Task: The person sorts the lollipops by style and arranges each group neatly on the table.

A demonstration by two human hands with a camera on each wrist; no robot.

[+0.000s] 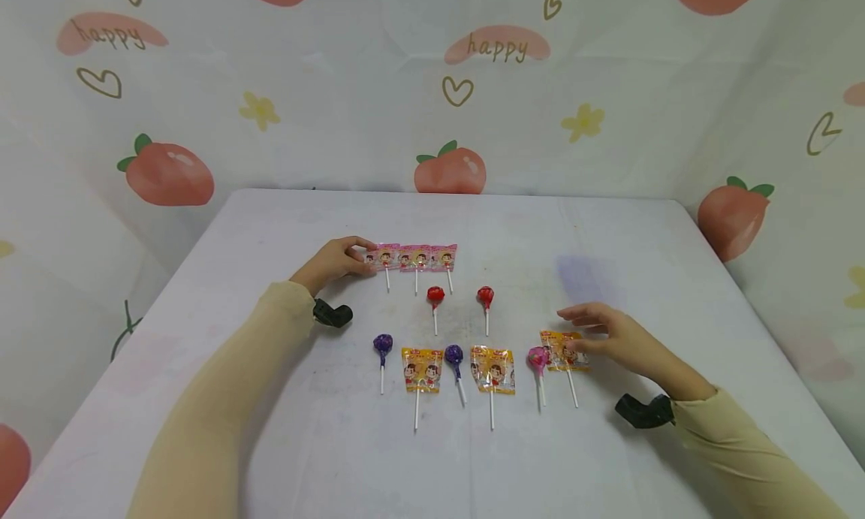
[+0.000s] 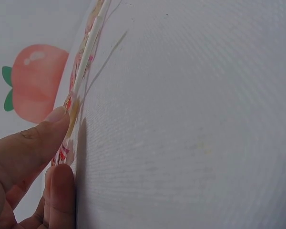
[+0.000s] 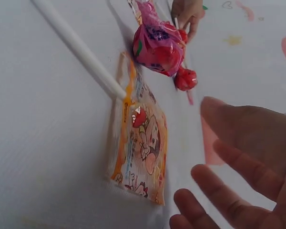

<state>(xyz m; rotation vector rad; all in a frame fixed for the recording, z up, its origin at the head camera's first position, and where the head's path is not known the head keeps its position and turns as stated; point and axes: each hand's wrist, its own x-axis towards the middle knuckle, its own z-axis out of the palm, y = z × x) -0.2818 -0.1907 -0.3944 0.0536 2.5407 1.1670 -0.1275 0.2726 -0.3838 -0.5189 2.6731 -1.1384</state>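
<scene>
At the back of the table, my left hand (image 1: 338,262) has thumb and fingers at the outer end of a pink-packet lollipop (image 1: 387,256), the leftmost of three in a row. In the left wrist view the thumb (image 2: 50,126) and fingers pinch that packet's edge. My right hand (image 1: 618,346) hovers with loosely spread fingers over the right side of an orange-packet lollipop (image 1: 556,348). The right wrist view shows a gap between those fingers and the packet (image 3: 145,138). Just left of it lies a round pink lollipop (image 1: 537,358).
Two red lollipops, one left (image 1: 435,296) and one right (image 1: 485,296), lie mid-table. In the front row are purple lollipops (image 1: 382,344) and two more orange-packet lollipops (image 1: 492,369). A peach-print cloth (image 1: 351,91) hangs behind the white table (image 1: 378,466).
</scene>
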